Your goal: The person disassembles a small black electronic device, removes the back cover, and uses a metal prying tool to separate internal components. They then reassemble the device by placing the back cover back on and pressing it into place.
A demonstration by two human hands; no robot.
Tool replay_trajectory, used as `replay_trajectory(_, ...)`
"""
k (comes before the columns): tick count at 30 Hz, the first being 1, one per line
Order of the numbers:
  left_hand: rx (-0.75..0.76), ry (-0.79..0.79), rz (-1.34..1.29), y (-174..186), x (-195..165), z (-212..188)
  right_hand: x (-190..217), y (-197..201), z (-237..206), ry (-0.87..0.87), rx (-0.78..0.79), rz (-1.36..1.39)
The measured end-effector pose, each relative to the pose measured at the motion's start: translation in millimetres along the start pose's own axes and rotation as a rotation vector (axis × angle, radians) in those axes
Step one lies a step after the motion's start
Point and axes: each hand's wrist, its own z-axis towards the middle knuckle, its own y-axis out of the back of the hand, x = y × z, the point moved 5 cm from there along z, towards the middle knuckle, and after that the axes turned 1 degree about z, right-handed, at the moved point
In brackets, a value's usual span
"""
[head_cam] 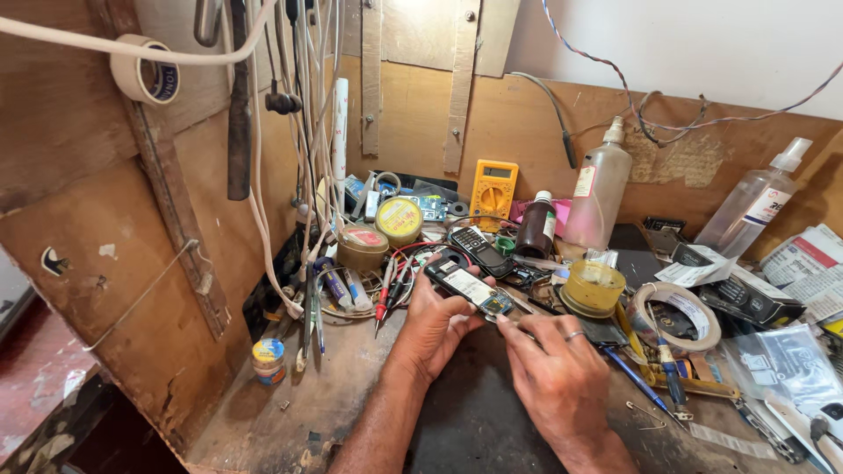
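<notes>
Holding a small opened mobile phone with a pale screen and bare circuit board (470, 288), the left hand (436, 326) is curled around its near end, thumb against the side, while the right hand (555, 358) is pinched shut on a thin metal tool (520, 321) whose tip meets the phone's lower end. The phone lies tilted between the two hands, its back cover off and a patch of blue and metal parts showing by the tool tip.

Below both wrists the dark worn counter (351, 386) is mostly bare, the only open room about the hands; its near-left edge falls away beside the left forearm. Everything beyond the fingertips is crowded. Just past the left hand lie red and black test probes (387, 298) and a black keypad phone (479, 250); farther on stand a round tin with a yellow lid (399, 216) and a yellow digital multimeter (493, 187) against the wooden back wall.

Right of the right hand, close by, sits a yellowish clear plastic tub (594, 286), then a roll of white tape (677, 314) and a blue-handled screwdriver (637, 379). Two clear plastic spray bottles (598, 189) stand farther out. To the left of the left hand, white cables (263, 219) hang down a wooden side panel, hemming that side.
</notes>
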Motion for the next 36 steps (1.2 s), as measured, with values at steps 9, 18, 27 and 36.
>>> replay_trajectory(9,0.037,0.031,-0.004,-7,-3,-5,-81,-29,-22,-1.074,0.108,0.8)
replay_trajectory(18,0.232,0.057,-0.037,-17,-5,-10,-98,-42,0,-0.984,0.31,0.677)
replay_trajectory(27,0.25,0.093,0.012,-19,-2,-9,-95,-32,8,-0.664,0.222,0.575)
replay_trajectory(36,0.238,0.089,0.034,-17,1,-9,-78,-23,15,-0.547,0.223,0.444)
